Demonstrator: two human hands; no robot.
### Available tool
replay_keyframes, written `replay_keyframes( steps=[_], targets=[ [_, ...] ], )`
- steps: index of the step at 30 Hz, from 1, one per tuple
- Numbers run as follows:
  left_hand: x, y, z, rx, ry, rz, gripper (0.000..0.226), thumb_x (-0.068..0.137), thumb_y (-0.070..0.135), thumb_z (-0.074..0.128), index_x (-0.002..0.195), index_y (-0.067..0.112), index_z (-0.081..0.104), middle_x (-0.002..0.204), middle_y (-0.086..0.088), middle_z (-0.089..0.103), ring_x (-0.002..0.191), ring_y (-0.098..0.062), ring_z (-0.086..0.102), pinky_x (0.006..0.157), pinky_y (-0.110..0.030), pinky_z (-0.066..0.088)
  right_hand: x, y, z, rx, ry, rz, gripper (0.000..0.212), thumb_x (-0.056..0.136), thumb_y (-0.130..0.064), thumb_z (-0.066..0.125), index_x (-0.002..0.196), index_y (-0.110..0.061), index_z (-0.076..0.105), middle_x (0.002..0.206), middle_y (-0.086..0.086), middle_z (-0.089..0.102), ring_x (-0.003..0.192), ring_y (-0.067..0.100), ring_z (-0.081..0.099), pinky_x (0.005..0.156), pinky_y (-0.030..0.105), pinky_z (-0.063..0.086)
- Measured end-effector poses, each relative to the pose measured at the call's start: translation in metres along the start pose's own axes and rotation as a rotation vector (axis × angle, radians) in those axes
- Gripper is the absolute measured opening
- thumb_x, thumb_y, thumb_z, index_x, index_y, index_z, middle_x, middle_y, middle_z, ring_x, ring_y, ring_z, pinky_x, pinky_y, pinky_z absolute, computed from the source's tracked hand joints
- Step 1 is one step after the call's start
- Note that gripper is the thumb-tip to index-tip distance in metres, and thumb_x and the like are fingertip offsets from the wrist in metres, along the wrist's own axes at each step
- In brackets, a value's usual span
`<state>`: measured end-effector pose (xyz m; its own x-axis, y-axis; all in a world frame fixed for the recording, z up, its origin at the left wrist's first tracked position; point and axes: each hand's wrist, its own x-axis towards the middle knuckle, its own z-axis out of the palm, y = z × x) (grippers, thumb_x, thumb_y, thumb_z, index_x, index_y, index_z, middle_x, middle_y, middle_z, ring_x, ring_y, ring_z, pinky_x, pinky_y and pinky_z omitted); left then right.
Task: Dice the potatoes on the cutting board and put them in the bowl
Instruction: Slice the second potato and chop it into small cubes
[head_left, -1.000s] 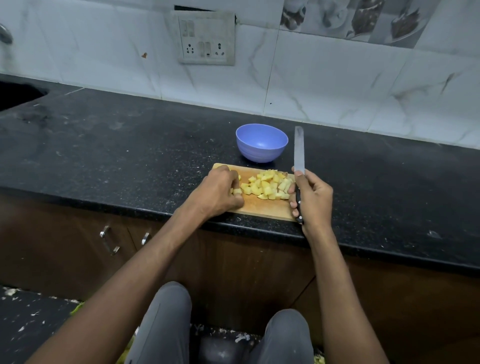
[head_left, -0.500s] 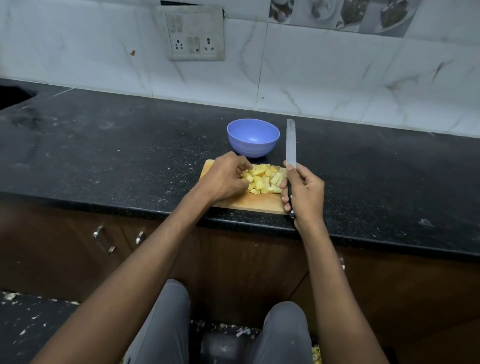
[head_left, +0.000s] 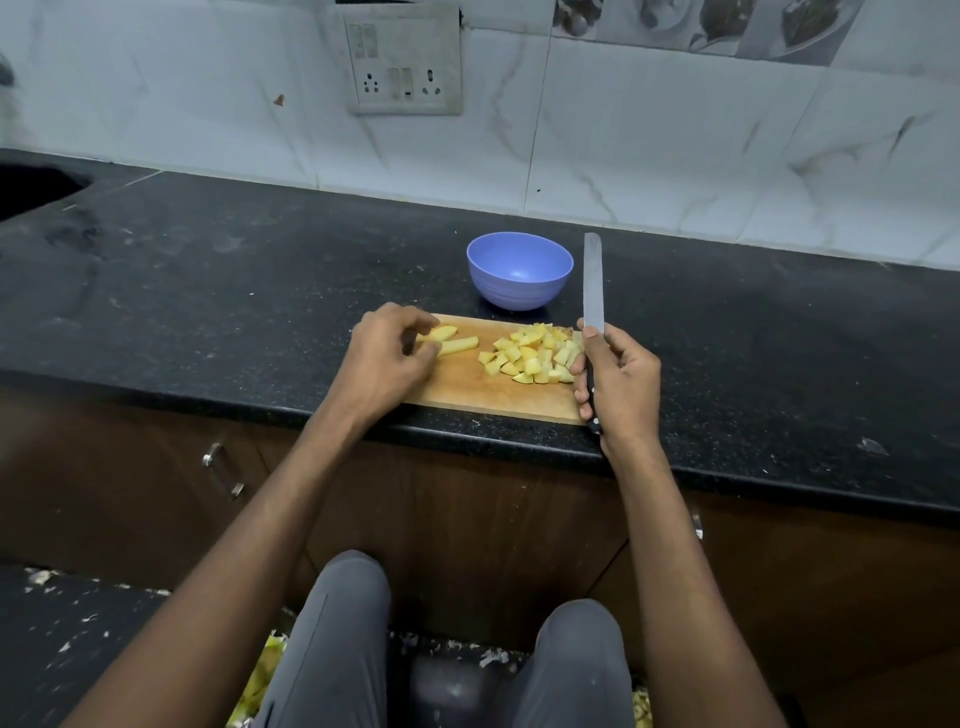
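Observation:
A wooden cutting board (head_left: 467, 387) lies at the counter's front edge. On its right half sits a pile of yellow potato dice (head_left: 532, 353). At its left end lie long potato strips (head_left: 452, 340), and my left hand (head_left: 387, 353) pinches them with curled fingers. My right hand (head_left: 621, 387) grips a knife (head_left: 592, 283) by its dark handle at the board's right edge, blade pointing away toward the wall. A blue bowl (head_left: 519, 270) stands just behind the board, with nothing in it.
The black stone counter (head_left: 208, 291) runs left to a sink cutout (head_left: 31, 189). A tiled wall with a socket panel (head_left: 405, 62) rises behind. Cabinet handles (head_left: 223, 470) sit below the edge. Potato peels (head_left: 260, 675) litter the floor by my knees.
My left hand has moved from the dice pile to the board's left end and now pinches the uncut strips there. The right hand still holds the knife beside the board.

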<state>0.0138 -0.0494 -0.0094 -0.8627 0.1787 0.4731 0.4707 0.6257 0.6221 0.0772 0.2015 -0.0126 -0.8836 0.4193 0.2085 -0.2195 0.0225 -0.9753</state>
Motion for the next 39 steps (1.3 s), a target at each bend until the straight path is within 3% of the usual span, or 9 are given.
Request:
replay_keyframes(
  steps=[5, 8, 16, 19, 23, 26, 29, 33, 39],
  targets=[
    [0.001, -0.006, 0.013, 0.151, -0.076, 0.093, 0.028, 0.091, 0.025, 0.075, 0.116, 0.012, 0.072, 0.106, -0.002, 0.054, 0.106, -0.021, 0.045, 0.091, -0.032, 0.043, -0.002, -0.001, 0.001, -0.028, -0.004, -0.003, 0.018, 0.107, -0.026, 0.058, 0.110, -0.018, 0.073, 0.070, 0.004, 0.061, 0.046, 0.013, 0.046, 0.035, 0.025, 0.036],
    [0.005, -0.009, 0.019, 0.157, -0.091, 0.083, 0.025, 0.093, 0.021, 0.071, 0.115, 0.009, 0.070, 0.106, -0.002, 0.049, 0.107, -0.021, 0.045, 0.094, -0.038, 0.049, -0.002, 0.000, 0.001, -0.070, 0.001, -0.001, 0.019, 0.107, -0.027, 0.058, 0.113, -0.017, 0.073, 0.070, 0.004, 0.061, 0.046, 0.013, 0.046, 0.036, 0.026, 0.037],
    [0.013, -0.016, 0.016, 0.093, -0.121, -0.043, 0.024, 0.089, 0.025, 0.070, 0.104, 0.008, 0.066, 0.106, -0.003, 0.047, 0.096, -0.015, 0.050, 0.087, -0.030, 0.046, -0.051, -0.021, 0.013, -0.415, -0.126, -0.100, 0.032, 0.107, -0.029, 0.057, 0.139, -0.032, 0.063, 0.073, 0.003, 0.072, 0.044, 0.015, 0.055, 0.038, 0.028, 0.044],
    [0.011, -0.017, 0.015, 0.056, -0.095, -0.067, 0.022, 0.089, 0.028, 0.072, 0.102, 0.011, 0.066, 0.105, -0.002, 0.048, 0.090, -0.013, 0.052, 0.080, -0.026, 0.044, -0.079, -0.026, 0.019, -0.644, -0.257, -0.167, 0.035, 0.107, -0.030, 0.056, 0.141, -0.036, 0.062, 0.075, -0.003, 0.073, 0.046, 0.006, 0.061, 0.046, 0.025, 0.050],
    [0.008, -0.019, 0.013, 0.023, -0.066, -0.082, 0.021, 0.091, 0.030, 0.071, 0.105, 0.014, 0.068, 0.105, -0.001, 0.052, 0.089, -0.010, 0.055, 0.077, -0.021, 0.045, -0.093, -0.032, 0.023, -0.886, -0.357, -0.135, 0.031, 0.107, -0.032, 0.053, 0.135, -0.034, 0.067, 0.073, -0.005, 0.070, 0.051, 0.010, 0.065, 0.067, 0.036, 0.061],
    [0.007, -0.020, 0.014, 0.014, -0.049, -0.071, 0.020, 0.091, 0.028, 0.072, 0.104, 0.013, 0.069, 0.104, -0.001, 0.052, 0.085, -0.007, 0.053, 0.074, -0.018, 0.042, -0.092, -0.034, 0.029, -0.950, -0.332, -0.078, 0.031, 0.107, -0.031, 0.053, 0.135, -0.031, 0.066, 0.079, -0.002, 0.071, 0.049, 0.010, 0.067, 0.060, 0.030, 0.062],
    [0.006, -0.021, 0.014, 0.000, -0.037, -0.063, 0.019, 0.091, 0.027, 0.073, 0.103, 0.013, 0.070, 0.103, 0.000, 0.053, 0.083, -0.006, 0.052, 0.075, -0.018, 0.043, -0.087, -0.033, 0.034, -0.959, -0.275, -0.066, 0.031, 0.107, -0.029, 0.053, 0.134, -0.025, 0.067, 0.080, 0.001, 0.071, 0.051, 0.014, 0.068, 0.065, 0.040, 0.063],
    [0.005, -0.021, 0.013, -0.010, -0.036, -0.062, 0.018, 0.090, 0.027, 0.074, 0.102, 0.013, 0.071, 0.103, 0.001, 0.053, 0.083, -0.005, 0.053, 0.075, -0.016, 0.043, -0.083, -0.030, 0.044, -0.950, -0.259, -0.047, 0.026, 0.107, -0.027, 0.052, 0.124, -0.018, 0.069, 0.076, 0.002, 0.070, 0.053, 0.016, 0.069, 0.060, 0.042, 0.063],
    [0.004, -0.021, 0.013, -0.016, -0.032, -0.049, 0.018, 0.088, 0.025, 0.076, 0.100, 0.012, 0.072, 0.103, 0.003, 0.053, 0.086, -0.005, 0.050, 0.070, -0.011, 0.038, -0.083, -0.028, 0.050, -0.864, -0.240, 0.003, 0.026, 0.108, -0.026, 0.051, 0.126, -0.017, 0.068, 0.084, 0.003, 0.072, 0.047, 0.009, 0.067, 0.042, 0.019, 0.049]
  ],
)
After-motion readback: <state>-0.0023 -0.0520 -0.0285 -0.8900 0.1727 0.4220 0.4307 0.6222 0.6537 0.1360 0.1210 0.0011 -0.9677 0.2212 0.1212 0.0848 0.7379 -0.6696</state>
